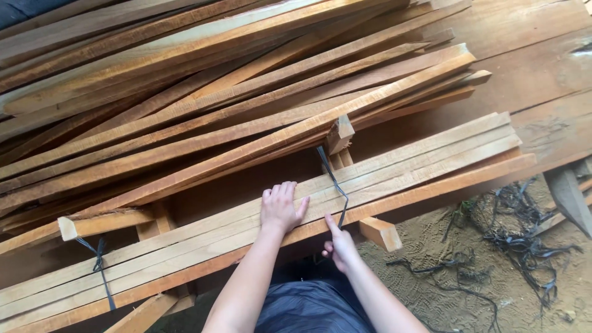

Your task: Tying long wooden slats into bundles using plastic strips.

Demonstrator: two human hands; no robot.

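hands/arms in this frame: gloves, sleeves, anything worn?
Both bare. Left hand and right hand have no gloves, and no rings, watch or bands show. Forearms are uncovered as far as the frame shows; no sleeve edge in view. Nails are short and plain. Below the arms, dark blue-grey clothing covers the lap.

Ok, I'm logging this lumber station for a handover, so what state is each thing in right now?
Left hand: flat, palm down on the front bundle of slats.
Right hand: index finger out, touching the black strap.
Front bundle of slats: lying flat, side by side.
Black strap: looped over the bundle, upper end loose.
Second strap: knotted around the left end.
Slat pile: loose, crisscrossed.
Scrap straps: tangled on the sand.
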